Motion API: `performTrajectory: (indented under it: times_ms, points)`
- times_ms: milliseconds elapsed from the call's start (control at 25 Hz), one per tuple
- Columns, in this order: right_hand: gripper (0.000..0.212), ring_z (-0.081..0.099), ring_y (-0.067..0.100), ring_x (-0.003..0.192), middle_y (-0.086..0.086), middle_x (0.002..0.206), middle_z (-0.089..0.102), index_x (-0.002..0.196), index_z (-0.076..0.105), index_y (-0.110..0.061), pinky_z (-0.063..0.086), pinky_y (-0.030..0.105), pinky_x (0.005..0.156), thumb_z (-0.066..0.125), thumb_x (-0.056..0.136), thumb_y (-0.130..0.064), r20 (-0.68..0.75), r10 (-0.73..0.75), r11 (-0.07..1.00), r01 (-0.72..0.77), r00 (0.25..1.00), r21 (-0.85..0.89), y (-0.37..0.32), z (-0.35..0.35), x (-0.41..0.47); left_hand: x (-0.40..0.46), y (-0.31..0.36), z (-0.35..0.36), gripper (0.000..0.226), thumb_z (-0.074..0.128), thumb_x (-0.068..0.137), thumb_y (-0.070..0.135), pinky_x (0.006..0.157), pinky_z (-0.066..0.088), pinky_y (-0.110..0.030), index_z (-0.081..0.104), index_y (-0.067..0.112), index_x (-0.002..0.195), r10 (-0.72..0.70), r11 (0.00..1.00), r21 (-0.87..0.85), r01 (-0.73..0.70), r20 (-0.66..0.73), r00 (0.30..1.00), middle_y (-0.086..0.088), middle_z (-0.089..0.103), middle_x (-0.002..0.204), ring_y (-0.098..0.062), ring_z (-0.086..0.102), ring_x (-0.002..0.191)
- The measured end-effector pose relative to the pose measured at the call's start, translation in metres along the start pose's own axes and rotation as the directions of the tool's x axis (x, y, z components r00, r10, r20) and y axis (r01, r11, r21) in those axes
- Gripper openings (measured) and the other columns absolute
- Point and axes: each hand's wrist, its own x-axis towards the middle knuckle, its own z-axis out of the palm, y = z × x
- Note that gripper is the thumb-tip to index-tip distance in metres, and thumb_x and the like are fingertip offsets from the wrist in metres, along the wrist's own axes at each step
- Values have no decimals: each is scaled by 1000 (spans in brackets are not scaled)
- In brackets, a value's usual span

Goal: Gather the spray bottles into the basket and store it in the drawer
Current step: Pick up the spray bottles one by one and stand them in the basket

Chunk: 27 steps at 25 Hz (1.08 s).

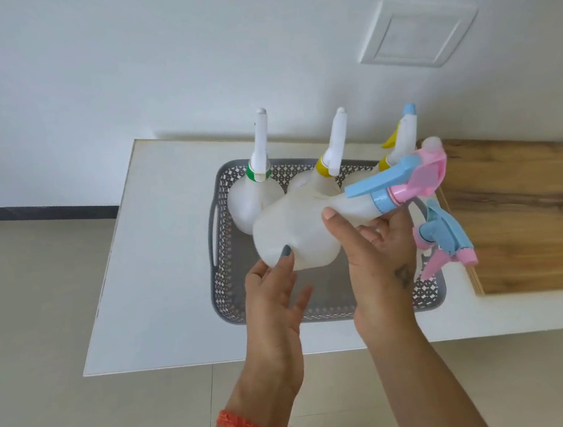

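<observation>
White bottle (295,232), pink-and-blue sprayer, tilted over grey basket (219,240)

The light is bright, soft and even, like daylight, with no strong glare. Small, pale shadows lie behind the table (160,259) where it meets the wall (120,56). The picture looks a bit soft, and straight lines bend and lean near the edges because the lens is wide.

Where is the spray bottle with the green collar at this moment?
In the head view the green-collared bottle stands upright in the grey basket's far-left corner, left of the yellow-collared bottle.
</observation>
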Motion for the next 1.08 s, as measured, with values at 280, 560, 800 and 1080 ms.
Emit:
performTrajectory:
  times_ms: [280,560,800,1080]
  points:
    - [39,44,0,69,-30,78,47,98,53,-19,35,-5,69,75,70,-3,287,-204,768,335,936,-546,34,-35,21,24,-25,-7,71,40,79,-7,84,37,-17,38,34,137,-50,831,557,15,48,998,28,47,123,21,44,101]
    - [43,47,12,82,-8,87,50,112,56,-3,24,-13,63,73,73,2,388,-105,690,348,916,-635,50,-47,34,25,-38,-2,52,45,80,2,75,41,-18,54,37,117,-81,757,652,49,20,996,27,61,102,11,52,98]
    - [47,44,10,80,-8,88,50,115,54,-4,27,-11,66,70,72,7,467,-87,685,393,880,-613,56,-49,35,25,-35,0,48,41,77,0,61,39,-23,60,25,113,-69,716,695,66,-23,997,5,63,88,-10,47,68]
    - [54,57,3,111,-10,114,60,118,53,-17,44,15,97,58,77,18,208,-59,922,133,976,-363,62,-58,-6,3,-19,-9,51,45,84,1,82,39,-14,47,19,131,72,820,572,-19,-70,995,16,53,125,-1,51,110]
